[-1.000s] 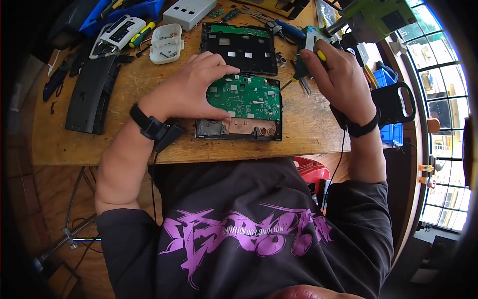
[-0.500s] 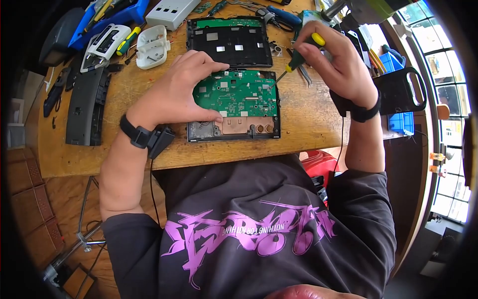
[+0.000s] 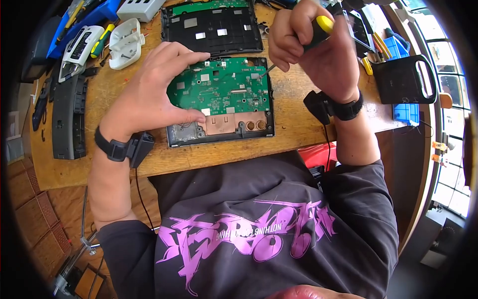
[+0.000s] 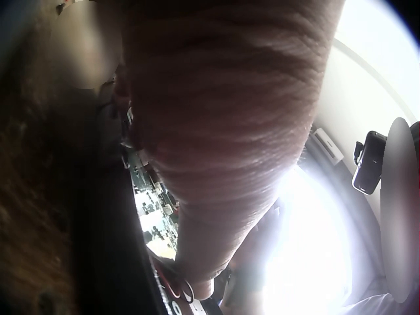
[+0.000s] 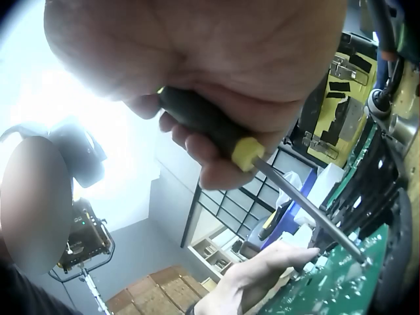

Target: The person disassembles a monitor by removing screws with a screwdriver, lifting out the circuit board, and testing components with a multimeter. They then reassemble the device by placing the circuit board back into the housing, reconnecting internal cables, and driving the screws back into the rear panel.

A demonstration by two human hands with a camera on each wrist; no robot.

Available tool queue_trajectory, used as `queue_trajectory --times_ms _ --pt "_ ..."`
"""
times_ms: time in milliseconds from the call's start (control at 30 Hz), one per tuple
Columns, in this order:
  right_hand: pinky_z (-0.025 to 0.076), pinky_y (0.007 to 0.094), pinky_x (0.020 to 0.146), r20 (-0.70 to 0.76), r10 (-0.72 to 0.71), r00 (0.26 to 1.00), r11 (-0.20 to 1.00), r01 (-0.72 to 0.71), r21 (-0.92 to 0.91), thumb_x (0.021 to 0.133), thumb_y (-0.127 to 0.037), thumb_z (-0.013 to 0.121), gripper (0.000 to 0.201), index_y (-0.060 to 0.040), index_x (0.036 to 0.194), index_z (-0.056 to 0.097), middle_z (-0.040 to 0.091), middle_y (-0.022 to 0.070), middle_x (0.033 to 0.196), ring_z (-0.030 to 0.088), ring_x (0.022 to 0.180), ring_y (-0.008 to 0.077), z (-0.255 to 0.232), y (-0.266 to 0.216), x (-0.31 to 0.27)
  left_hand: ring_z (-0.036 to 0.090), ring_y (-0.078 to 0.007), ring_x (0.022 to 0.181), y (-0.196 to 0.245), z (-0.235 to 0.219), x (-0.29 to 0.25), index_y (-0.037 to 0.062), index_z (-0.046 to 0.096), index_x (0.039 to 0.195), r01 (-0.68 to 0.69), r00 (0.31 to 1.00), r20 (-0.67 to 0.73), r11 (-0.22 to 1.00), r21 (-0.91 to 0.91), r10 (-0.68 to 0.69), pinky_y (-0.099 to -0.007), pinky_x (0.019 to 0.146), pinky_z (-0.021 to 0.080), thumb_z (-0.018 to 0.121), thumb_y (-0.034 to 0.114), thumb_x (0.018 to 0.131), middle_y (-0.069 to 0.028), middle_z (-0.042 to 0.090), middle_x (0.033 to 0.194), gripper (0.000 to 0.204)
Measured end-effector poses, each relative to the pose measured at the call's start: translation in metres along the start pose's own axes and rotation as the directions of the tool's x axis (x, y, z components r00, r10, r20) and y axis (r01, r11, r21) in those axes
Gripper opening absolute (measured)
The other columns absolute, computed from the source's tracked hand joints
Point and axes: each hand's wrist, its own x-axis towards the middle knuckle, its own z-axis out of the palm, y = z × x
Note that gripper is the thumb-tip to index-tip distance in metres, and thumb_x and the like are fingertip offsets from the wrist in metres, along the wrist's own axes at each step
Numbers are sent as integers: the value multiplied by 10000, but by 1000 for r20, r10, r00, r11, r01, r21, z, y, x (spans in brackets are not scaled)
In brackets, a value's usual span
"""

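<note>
The left grip (image 4: 223, 125) fills the middle, partly hiding a circuit board (image 4: 155, 220).

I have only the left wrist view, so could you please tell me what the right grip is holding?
Observer: The right grip holds a screwdriver with a dark handle and a yellow collar.
Operator: Thank you; where is its tip, please?
Observer: In the right wrist view, it appears to meet the green circuit board.
Operator: And what lies just beyond that board, away from the person?
Observer: A black panel, with a green strip along its far edge.
</note>
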Motion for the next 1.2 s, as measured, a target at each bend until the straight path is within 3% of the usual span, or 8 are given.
queue_trajectory --times_ms 133,233,333,367,500,600,767,1200 --pt "372 329 567 25 48 999 996 -50 69 1173 -702 384 675 -112 866 501 494 60 738 396 606 170 -8 20 4 635 -336 1274 1 0 1 86 695 1517 21 1000 21 1000 11 -21 -423 1124 518 1057 183 586 -113 658 1316 1004" --pt "306 313 484 217 107 970 963 -156 220 1168 -597 442 534 -135 915 525 464 35 662 381 531 153 -16 21 19 635 -338 1275 2 0 1 86 692 1522 10 1000 17 1000 17 -10 -426 1126 517 1053 181 588 -115 658 1315 1005" --pt "321 310 482 136 199 970 900 -236 367 1168 -595 454 496 -140 989 536 478 45 682 421 527 164 -6 9 26 635 -340 1277 2 -2 1 82 688 1526 23 999 33 1000 21 -24 -426 1132 516 1047 181 593 -119 658 1314 1005" --pt "382 324 507 204 174 963 892 -243 383 1180 -562 463 438 -151 1043 531 510 60 720 478 561 180 -21 22 30 635 -340 1277 3 -2 2 82 688 1526 22 999 30 1000 23 -23 -426 1132 516 1047 181 593 -119 658 1314 1005" --pt "437 345 553 100 19 995 952 -49 302 1198 -516 466 423 -136 1041 563 539 70 764 509 605 190 -18 31 27 637 -342 1278 3 -2 1 76 686 1524 22 999 27 999 23 -23 -421 1136 516 1044 190 606 -123 655 1319 992" --pt "470 360 591 62 12 998 932 -33 361 1213 -480 455 433 -113 1039 603 548 72 777 525 637 197 -24 33 21 638 -341 1277 1 -1 -1 75 687 1522 14 1000 18 1000 16 -14 -416 1136 516 1043 192 610 -121 653 1322 985" --pt "407 343 560 81 47 996 979 -62 193 1217 -493 439 481 -97 1012 620 520 58 754 463 602 176 -6 25 15 639 -337 1276 -1 1 -2 76 688 1515 1 1000 -4 1000 7 -1 -416 1136 516 1043 187 609 -114 651 1321 979" --pt "246 313 468 29 33 999 984 -37 175 1155 -633 438 544 -152 906 476 412 5 631 269 503 112 4 17 10 628 -325 1238 -11 7 -6 90 686 1510 -79 995 -55 997 16 79 -434 1095 518 1044 138 579 -90 632 1275 998"
